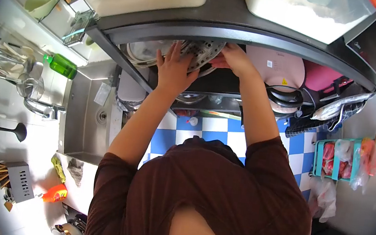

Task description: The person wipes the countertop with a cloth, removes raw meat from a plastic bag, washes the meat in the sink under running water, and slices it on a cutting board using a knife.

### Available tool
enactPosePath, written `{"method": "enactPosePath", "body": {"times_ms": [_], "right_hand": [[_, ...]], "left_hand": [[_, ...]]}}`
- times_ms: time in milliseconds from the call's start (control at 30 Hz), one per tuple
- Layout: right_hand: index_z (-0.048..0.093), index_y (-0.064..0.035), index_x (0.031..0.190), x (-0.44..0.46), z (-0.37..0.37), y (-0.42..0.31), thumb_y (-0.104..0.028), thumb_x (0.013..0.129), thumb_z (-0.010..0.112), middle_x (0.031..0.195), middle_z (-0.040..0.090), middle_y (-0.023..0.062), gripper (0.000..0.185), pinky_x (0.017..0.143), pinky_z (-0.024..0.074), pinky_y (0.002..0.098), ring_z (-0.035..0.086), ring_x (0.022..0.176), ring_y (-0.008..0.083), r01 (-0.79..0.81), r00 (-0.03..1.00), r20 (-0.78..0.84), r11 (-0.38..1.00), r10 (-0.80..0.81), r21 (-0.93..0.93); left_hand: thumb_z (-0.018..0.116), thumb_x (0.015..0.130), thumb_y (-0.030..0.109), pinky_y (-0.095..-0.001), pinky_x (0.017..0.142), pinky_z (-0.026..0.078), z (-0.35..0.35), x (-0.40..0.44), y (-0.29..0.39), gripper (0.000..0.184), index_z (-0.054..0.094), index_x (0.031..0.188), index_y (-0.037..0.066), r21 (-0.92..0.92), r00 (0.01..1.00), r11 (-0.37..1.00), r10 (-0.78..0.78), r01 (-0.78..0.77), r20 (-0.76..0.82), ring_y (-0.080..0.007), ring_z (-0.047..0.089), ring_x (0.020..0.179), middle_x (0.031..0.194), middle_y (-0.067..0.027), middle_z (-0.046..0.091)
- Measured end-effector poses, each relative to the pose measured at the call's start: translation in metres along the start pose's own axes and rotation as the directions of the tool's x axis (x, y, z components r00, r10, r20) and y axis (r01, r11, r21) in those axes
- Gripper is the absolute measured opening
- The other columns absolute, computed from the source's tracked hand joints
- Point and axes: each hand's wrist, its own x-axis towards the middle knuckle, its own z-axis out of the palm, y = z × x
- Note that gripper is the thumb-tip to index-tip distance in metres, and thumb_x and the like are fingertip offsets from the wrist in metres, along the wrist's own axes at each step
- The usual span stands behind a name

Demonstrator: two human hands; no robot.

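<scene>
Perforated metal plate [207, 53]: right hand [235, 61] at three o'clock, left hand [174, 70] at eight; neither grip can be told. Best tilted clear of cookware [143, 49], nine o'clock.

Left arm [142, 118]: bare from the dark brown cloth sleeve's end near the elbow, stretched forward and slanting inward.
Left hand [174, 68]: back upward, fingers spread and pointing forward, thumb set apart toward the right.
Right arm [260, 110]: bare below its matching sleeve, reaching forward, angled inward.
Right hand [236, 59]: turned toward the left one, fingertips partly hidden.
Reach at the black metal rack's front edge [228, 31]: hands near each other, apart.
</scene>
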Motion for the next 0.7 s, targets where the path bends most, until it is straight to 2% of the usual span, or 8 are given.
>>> {"method": "enactPosePath", "body": {"times_ms": [67, 167, 267, 367, 433, 500, 533, 700], "right_hand": [[0.054, -0.0019, 0.118, -0.007, -0.007, 0.003, -0.034, 0.096, 0.049, 0.1, 0.067, 0.0138, 0.039, 0.069, 0.0592, 0.0356, 0.069, 0.087, 0.0256, 0.034, 0.999, -0.032, 0.999, -0.033, 0.033], [0.059, -0.001, 0.108, -0.015, -0.01, 0.007, -0.028, 0.096, 0.05, 0.094, 0.068, 0.0153, 0.031, 0.064, 0.056, 0.035, 0.068, 0.076, 0.0263, 0.2, 0.955, -0.169, 0.949, -0.245, -0.245], [0.062, -0.0017, 0.1, -0.045, 0.005, -0.007, -0.021, 0.093, 0.053, 0.086, 0.067, 0.0163, 0.023, 0.062, 0.0519, 0.0367, 0.066, 0.069, 0.0293, 0.302, 0.752, -0.185, 0.581, -0.632, -0.756], [0.062, -0.0044, 0.096, -0.072, 0.037, -0.024, -0.018, 0.09, 0.057, 0.08, 0.065, 0.016, 0.016, 0.062, 0.0498, 0.0386, 0.064, 0.069, 0.0318, 0.395, 0.737, -0.087, 0.532, -0.67, -0.749], [0.061, -0.0049, 0.101, -0.074, 0.05, -0.023, -0.017, 0.091, 0.059, 0.08, 0.066, 0.0135, 0.016, 0.062, 0.049, 0.0312, 0.065, 0.069, 0.0225, 0.467, 0.758, 0.014, 0.528, -0.652, -0.709], [0.061, -0.0042, 0.101, -0.076, 0.077, -0.029, -0.016, 0.09, 0.059, 0.081, 0.066, 0.0133, 0.016, 0.063, 0.0498, 0.0301, 0.065, 0.07, 0.0221, 0.536, 0.772, 0.106, 0.553, -0.626, -0.638], [0.06, -0.007, 0.096, -0.075, 0.087, -0.03, -0.017, 0.088, 0.06, 0.079, 0.066, 0.0134, 0.013, 0.061, 0.0499, 0.0379, 0.065, 0.071, 0.0299, 0.575, 0.753, 0.135, 0.544, -0.644, -0.611], [0.059, -0.0051, 0.096, -0.069, 0.138, -0.026, -0.019, 0.089, 0.059, 0.085, 0.066, 0.0137, 0.015, 0.066, 0.0502, 0.034, 0.065, 0.074, 0.0271, 0.648, 0.761, 0.364, 0.622, -0.536, -0.438]], "left_hand": [[0.069, 0.075, 0.043, -0.0632, 0.11, 0.016, -0.002, 0.0, 0.004, 0.05, 0.064, 0.119, 0.017, 0.044, 1.0, 0.999, 0.002, -0.004, 0.03, -0.0354, 0.034, 0.135, 0.146, -0.0192, 0.036], [0.069, 0.075, 0.044, -0.0628, 0.11, 0.016, -0.002, -0.002, -0.003, 0.051, 0.064, 0.118, 0.018, 0.027, 1.0, 1.0, 0.013, -0.013, -0.004, -0.0351, 0.035, 0.135, 0.144, -0.0203, 0.038], [0.07, 0.074, 0.047, -0.0631, 0.11, 0.016, -0.004, -0.003, -0.001, 0.059, 0.06, 0.123, 0.017, -0.002, 1.0, 1.0, 0.01, -0.01, -0.024, -0.0355, 0.034, 0.136, 0.144, -0.0204, 0.038], [0.073, 0.069, 0.044, -0.0648, 0.108, 0.016, -0.003, -0.007, -0.003, 0.065, 0.057, 0.126, 0.016, -0.061, 0.994, 0.998, 0.024, -0.03, -0.11, -0.0357, 0.036, 0.135, 0.143, -0.0225, 0.039], [0.073, 0.069, 0.044, -0.0649, 0.108, 0.017, -0.007, -0.011, -0.004, 0.067, 0.056, 0.127, 0.016, -0.092, 0.992, 0.995, 0.019, -0.031, -0.123, -0.0359, 0.036, 0.134, 0.143, -0.0228, 0.038], [0.072, 0.07, 0.038, -0.0619, 0.108, 0.022, -0.014, -0.021, -0.009, 0.062, 0.056, 0.124, 0.011, -0.126, 0.991, 0.991, 0.02, -0.037, -0.133, -0.0371, 0.038, 0.132, 0.14, -0.0239, 0.041], [0.071, 0.071, 0.036, -0.0608, 0.108, 0.023, -0.013, -0.026, -0.014, 0.06, 0.057, 0.123, 0.009, -0.153, 0.991, 0.988, 0.015, -0.036, -0.133, -0.0376, 0.038, 0.132, 0.139, -0.0243, 0.042], [0.068, 0.073, 0.018, -0.0506, 0.104, 0.036, -0.036, -0.07, -0.033, 0.042, 0.06, 0.111, 0.003, -0.419, 0.976, 0.907, -0.056, -0.039, -0.212, -0.04, 0.047, 0.122, 0.129, -0.0225, 0.052]]}}
